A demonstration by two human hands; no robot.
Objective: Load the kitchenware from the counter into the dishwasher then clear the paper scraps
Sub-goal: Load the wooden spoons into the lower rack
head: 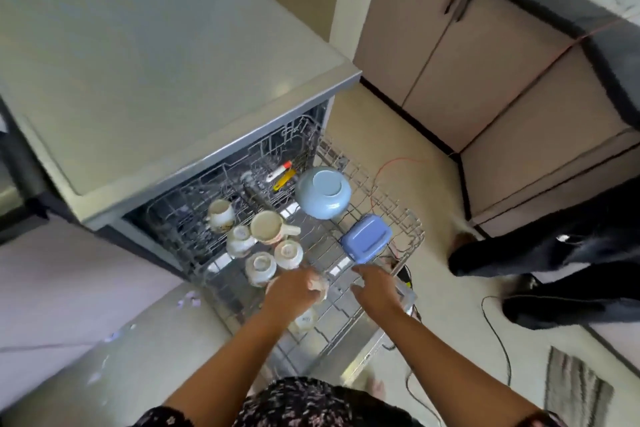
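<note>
**Cup being placed in the rack**

A small cup [319, 286] is being gripped by the left hand [289, 293], fingers curled round it, low over the pulled-out dishwasher rack [398, 215], beside cups [289, 253] already loaded. The right hand [377, 288] is being held above the rack, fingers spread, holding nothing. A free slot is being called for next (paper scraps [188, 300] are waiting on the counter [69, 374]).

Soft, diffuse light of moderate brightness; shadows faint. Pale sheen on the dishwasher top [166, 55]; small bright reflections under the rack [367, 191]. Wide-angle distortion bows the cabinet doors [433, 55] and the dark worktop [616, 55] towards the edges. Focus soft throughout; motion blur smears the left hand [294, 293] and the cup [319, 286] it grips.
</note>
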